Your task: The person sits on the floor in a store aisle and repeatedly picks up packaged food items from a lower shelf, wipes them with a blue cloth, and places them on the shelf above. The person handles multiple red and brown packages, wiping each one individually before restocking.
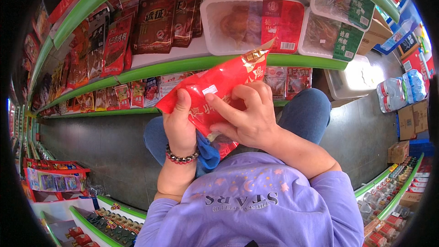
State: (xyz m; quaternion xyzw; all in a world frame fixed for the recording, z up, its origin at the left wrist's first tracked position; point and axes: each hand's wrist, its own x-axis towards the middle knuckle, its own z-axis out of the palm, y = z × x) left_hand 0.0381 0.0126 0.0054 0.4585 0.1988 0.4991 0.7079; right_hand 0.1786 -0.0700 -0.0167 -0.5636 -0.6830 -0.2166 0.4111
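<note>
A glossy red plastic food package [224, 75] with gold printing is held up at a slant over my lap. My left hand [179, 127] grips its left side, thumb on the front face and the other fingers hidden behind. A blue cloth [208, 152] hangs beside the left wrist, below the package; what holds it is hidden. My right hand [252, 120] lies over the package front with fingers apart. Its index fingertip touches the lower edge of a small white sticker [210, 90], and its thumb rests lower on the package.
Green-edged shelves [192, 64] ahead hold brown food pouches [154, 24] and white trays of packed poultry [229, 24]. Bottled water packs [394, 92] and cardboard boxes [407, 120] stand at the right. A red rack [56, 180] is at the lower left. Low shelves [391, 192] with goods are behind right.
</note>
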